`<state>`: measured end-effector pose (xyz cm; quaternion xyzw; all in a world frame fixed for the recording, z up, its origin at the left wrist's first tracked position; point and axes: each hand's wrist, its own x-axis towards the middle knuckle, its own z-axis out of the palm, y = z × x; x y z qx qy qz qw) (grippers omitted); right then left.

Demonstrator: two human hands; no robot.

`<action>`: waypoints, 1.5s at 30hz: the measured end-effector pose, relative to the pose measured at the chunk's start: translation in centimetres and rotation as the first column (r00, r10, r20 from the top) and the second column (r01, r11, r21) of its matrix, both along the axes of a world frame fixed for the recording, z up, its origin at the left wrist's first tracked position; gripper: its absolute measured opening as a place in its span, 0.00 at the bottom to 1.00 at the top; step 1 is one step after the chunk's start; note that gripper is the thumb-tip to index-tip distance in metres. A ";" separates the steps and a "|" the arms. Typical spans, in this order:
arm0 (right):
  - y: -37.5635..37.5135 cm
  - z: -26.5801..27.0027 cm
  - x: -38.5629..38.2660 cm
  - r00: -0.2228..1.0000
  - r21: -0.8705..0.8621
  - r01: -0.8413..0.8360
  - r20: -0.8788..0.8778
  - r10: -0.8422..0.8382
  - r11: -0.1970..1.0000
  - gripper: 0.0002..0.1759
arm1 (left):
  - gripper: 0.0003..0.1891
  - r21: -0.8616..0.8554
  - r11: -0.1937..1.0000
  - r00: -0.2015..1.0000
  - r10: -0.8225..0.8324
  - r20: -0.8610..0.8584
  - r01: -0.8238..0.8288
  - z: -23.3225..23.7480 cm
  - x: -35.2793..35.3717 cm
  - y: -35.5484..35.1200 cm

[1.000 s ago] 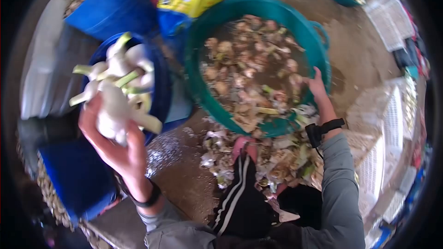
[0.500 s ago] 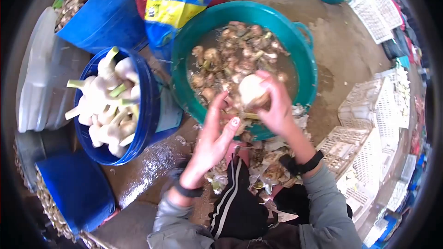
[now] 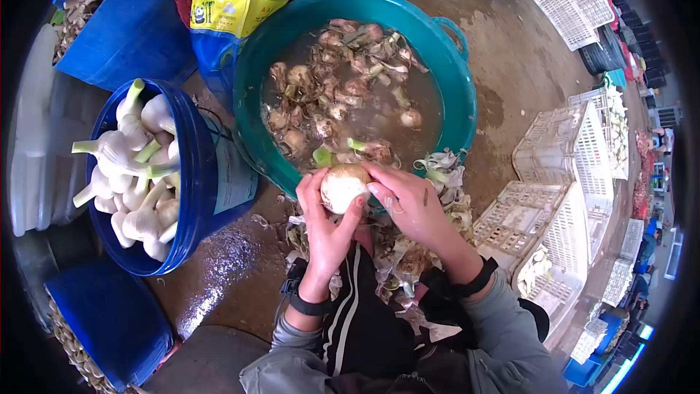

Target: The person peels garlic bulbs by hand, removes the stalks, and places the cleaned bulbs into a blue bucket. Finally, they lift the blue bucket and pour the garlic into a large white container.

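Note:
Between my two hands is a garlic bulb (image 3: 341,188), its pale side facing up and a short green stem pointing away from me. My left hand (image 3: 326,228) grips it from the left, with thumb and fingers around its side. My right hand (image 3: 408,208) presses its fingers and thumb on the bulb's right side. Just beyond the hands stands a green tub (image 3: 251,80) of murky water, holding many unpeeled garlic bulbs (image 3: 343,87). Peeled skins (image 3: 415,259) lie in a heap below my hands, around my legs.
A blue bucket (image 3: 191,204) at left is heaped with clean white garlic (image 3: 138,168). Behind it are a large blue bin (image 3: 135,36) and a blue and yellow bag (image 3: 233,14). White plastic crates (image 3: 521,215) stand at right on the wet floor (image 3: 503,51).
Both hands have come nearer to my body with the bulb. The left hand, apart from it before, is now closed on it. The view has shifted slightly, so surroundings appear further left.

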<state>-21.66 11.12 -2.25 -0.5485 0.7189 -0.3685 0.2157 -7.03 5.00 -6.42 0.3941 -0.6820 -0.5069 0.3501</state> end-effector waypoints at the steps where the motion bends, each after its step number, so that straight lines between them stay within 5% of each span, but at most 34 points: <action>1: 0.0 0.1 0.0 1.000 0.002 0.003 -0.003 -0.003 1.000 0.17 | 0.32 0.002 1.000 1.000 -0.003 -0.003 0.003 0.2 0.0 0.1; 7: 0.1 1.3 -0.4 0.989 0.059 -0.066 -0.125 0.073 0.996 0.16 | 0.31 0.001 1.000 0.999 -0.011 0.033 0.011 1.1 -0.3 0.4; 17: 0.6 1.3 0.8 0.968 -0.129 0.065 -0.231 -0.094 0.990 0.07 | 0.31 0.091 0.991 0.982 -0.083 -0.167 0.099 0.6 0.4 0.8; 21: 1.6 0.6 -2.4 0.918 -0.044 0.383 -0.097 -0.385 0.923 0.03 | 0.33 0.362 0.847 0.861 -0.197 -0.468 0.390 0.6 1.2 1.3; 23: 4.2 -1.2 -6.6 0.854 0.054 0.490 -0.227 -0.467 0.870 0.06 | 0.36 0.608 0.607 0.728 0.069 -0.682 0.512 2.5 1.9 1.0; 24: 7.2 -3.9 -9.8 0.853 0.234 0.519 -0.202 -0.481 0.822 0.10 | 0.38 0.608 0.606 0.737 0.053 -0.674 0.513 1.9 2.5 0.4; 25: 8.8 -3.6 -10.9 0.858 0.236 0.512 -0.198 -0.474 0.826 0.10 | 0.36 0.596 0.621 0.723 0.067 -0.687 0.509 1.6 2.7 0.1; 26: 9.9 -3.2 -11.6 0.860 0.263 0.366 -0.462 -0.217 0.892 0.13 | 0.35 0.610 0.588 0.717 0.071 -0.693 0.531 1.0 3.0 -0.3; 27: 10.1 -2.9 -12.4 0.734 0.329 0.219 -0.676 0.067 0.918 0.17 | 0.35 0.618 0.558 0.706 0.080 -0.704 0.554 0.4 2.8 -0.6; 29: 5.5 0.6 -8.0 0.968 0.181 -0.126 -0.190 0.161 0.975 0.24 | 0.35 0.632 0.545 0.729 0.054 -0.682 0.551 0.9 1.6 -0.4; 30: 3.2 1.3 -6.3 0.957 0.093 -0.288 0.035 0.286 0.953 0.25 | 0.36 0.617 0.550 0.733 0.012 -0.680 0.563 0.8 1.0 -0.4; 31: 1.7 2.3 -4.8 0.911 0.225 -0.413 0.122 0.395 0.882 0.24 | 0.37 0.604 0.586 0.770 -0.054 -0.636 0.540 0.8 0.6 -0.4; 32: 0.9 1.6 -4.1 0.895 0.125 -0.396 0.272 0.353 0.910 0.20 | 0.38 0.577 0.647 0.812 -0.115 -0.573 0.498 0.9 1.0 -0.5; 34: 0.6 0.5 -3.5 0.916 0.142 -0.381 0.188 0.353 0.913 0.18 | 0.38 0.538 0.717 0.853 -0.154 -0.499 0.444 0.9 1.5 -1.2; 36: 0.5 -0.2 -2.4 0.936 0.161 -0.351 0.090 0.341 0.922 0.14 | 0.38 0.267 0.880 0.907 -0.418 0.040 0.394 0.9 2.2 -1.2; 40: 1.4 -1.6 -1.3 0.958 0.114 -0.240 0.185 0.217 0.964 0.12 | 0.37 0.205 0.913 0.933 -0.359 -0.010 0.353 0.6 2.0 -1.1; 45: 1.8 -1.8 -0.5 0.980 0.003 -0.192 0.059 0.192 0.981 0.08 | 0.37 0.098 0.918 0.923 -0.385 -0.006 0.384 1.0 2.0 -1.1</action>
